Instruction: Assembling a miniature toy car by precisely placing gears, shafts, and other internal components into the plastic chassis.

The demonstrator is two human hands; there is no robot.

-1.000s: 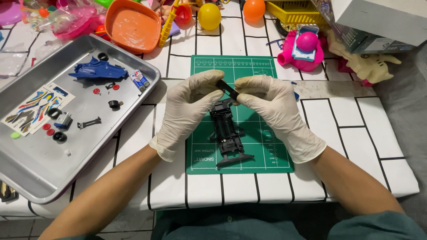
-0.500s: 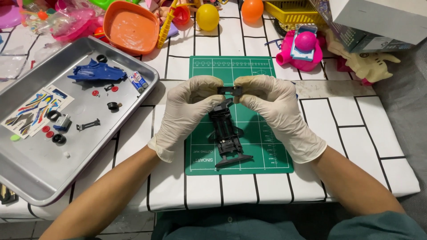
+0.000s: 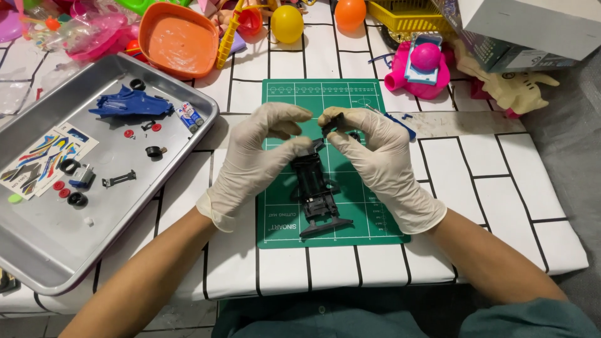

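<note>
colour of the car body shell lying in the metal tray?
Blue. The car body shell lies near the far end of the metal tray, clearest in the head view.

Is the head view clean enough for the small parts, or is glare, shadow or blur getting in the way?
Head view: light is even and soft, with only faint shadows under the left hand and right hand. The metal tray shows a dull sheen, no hard glare. The black chassis on the green mat is sharp but too dark for detail. Edges bend slightly.

Your gloved left hand (image 3: 253, 159) and right hand (image 3: 379, 159) meet fingertip to fingertip, fingers arched and pinched, both forearms angled inward, wrists lowered.
</note>
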